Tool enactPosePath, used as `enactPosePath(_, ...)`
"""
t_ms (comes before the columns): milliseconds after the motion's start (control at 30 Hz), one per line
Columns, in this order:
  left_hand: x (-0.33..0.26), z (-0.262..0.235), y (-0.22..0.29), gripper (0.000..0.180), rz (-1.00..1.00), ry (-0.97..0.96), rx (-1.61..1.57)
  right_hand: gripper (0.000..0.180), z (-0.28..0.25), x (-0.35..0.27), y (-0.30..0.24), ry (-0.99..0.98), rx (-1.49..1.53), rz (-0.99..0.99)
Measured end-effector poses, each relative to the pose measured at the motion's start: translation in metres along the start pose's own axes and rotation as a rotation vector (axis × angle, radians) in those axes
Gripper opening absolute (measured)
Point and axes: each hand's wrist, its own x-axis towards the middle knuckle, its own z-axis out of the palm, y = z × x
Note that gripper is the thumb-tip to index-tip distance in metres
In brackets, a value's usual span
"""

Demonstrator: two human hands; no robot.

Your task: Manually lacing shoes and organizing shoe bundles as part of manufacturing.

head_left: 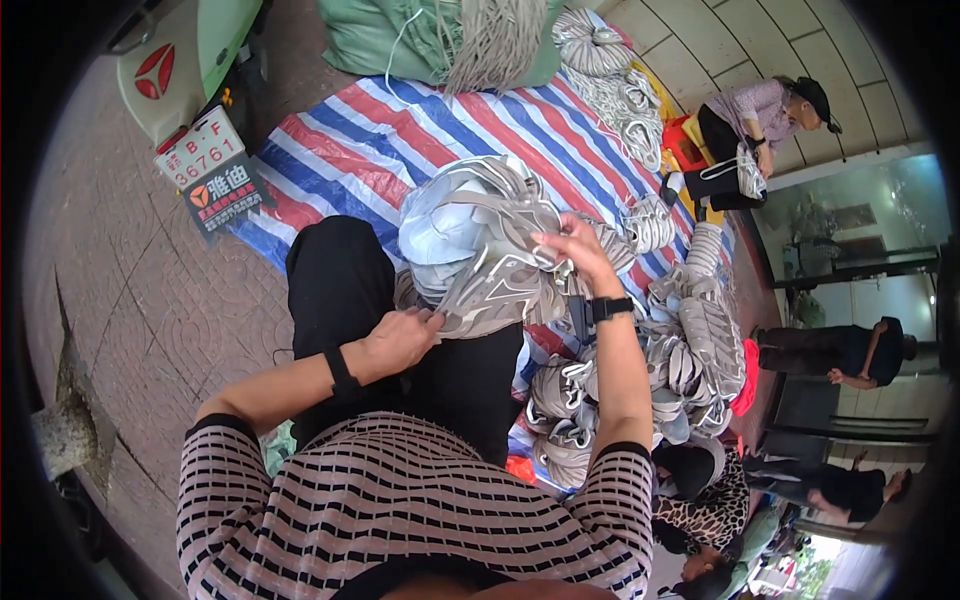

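the bundle of shoe uppers (500, 285) is grey-beige and whitish, its lining (432, 225) pale blue. the sheet (335, 150) carries red, white and blue stripes. the sack (375, 45) is green, the cords (495, 45) beige. the sweater (400, 490) is dusty pink with black-and-white checks; the trousers (338, 275) and wristbands (342, 372) are black. another person's top (712, 508) is leopard-print.

Bundle (490, 255) over the right leg (465, 395); sack (385, 45) at the sheet's (350, 140) far edge, stacks (710, 330) along its right edge, scooter (165, 80) near its left corner!
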Motion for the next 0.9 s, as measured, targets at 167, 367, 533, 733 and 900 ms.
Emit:
enactPosePath(167,0.019,-0.013,0.025,0.063,0.066,0.076,0.145,0.041,0.008,0.008,-0.015,0.085,0.237,-0.23)
enactPosePath(367,0.042,-0.004,0.007,0.084,-0.029,-0.085,0.026,0.077,0.06,-0.015,-0.012,-0.212,-0.514,-0.637)
enactPosePath(533,0.044,-0.006,0.006,0.087,-0.103,-0.047,0.121,0.083,0.063,-0.027,-0.004,0.047,-0.617,-0.488)
enactPosePath(733,0.076,-0.013,-0.018,0.083,0.01,-0.11,0.028,0.062,0.044,-0.004,0.033,0.199,-0.527,-0.442)
enactPosePath(900,0.087,-0.027,0.034,0.064,0.27,0.079,0.346,0.041,0.047,-0.001,-0.02,0.346,-1.096,-0.525)
